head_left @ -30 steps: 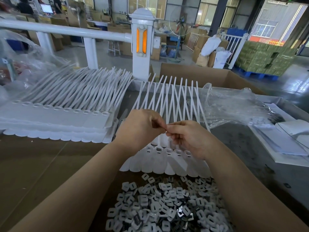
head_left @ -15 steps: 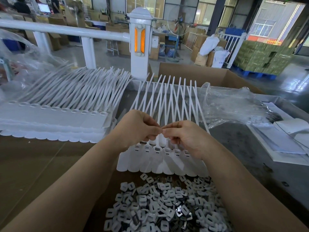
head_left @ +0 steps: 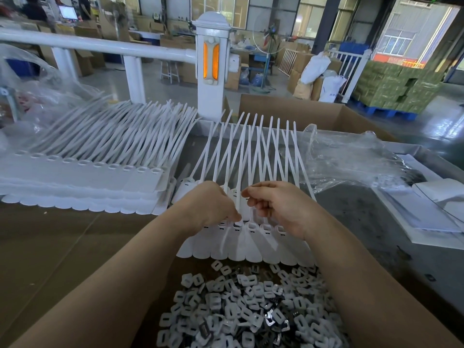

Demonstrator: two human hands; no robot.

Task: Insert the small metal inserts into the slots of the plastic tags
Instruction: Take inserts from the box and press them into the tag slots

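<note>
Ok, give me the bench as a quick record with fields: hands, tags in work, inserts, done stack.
left hand: fingers curled, fingertips down at the slot row of the tag strip; what it pinches is hidden
right hand: fingers curled above the strip, contents not visible
tag strip: flat on the bench, tails fanned away from the person
inserts: loose pile, nearest the person
stacked tags: piled to the left
plastic bag: crumpled, to the right

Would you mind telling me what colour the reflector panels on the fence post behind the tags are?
Orange, two upright strips on the white post, clearest in the head view.
</note>
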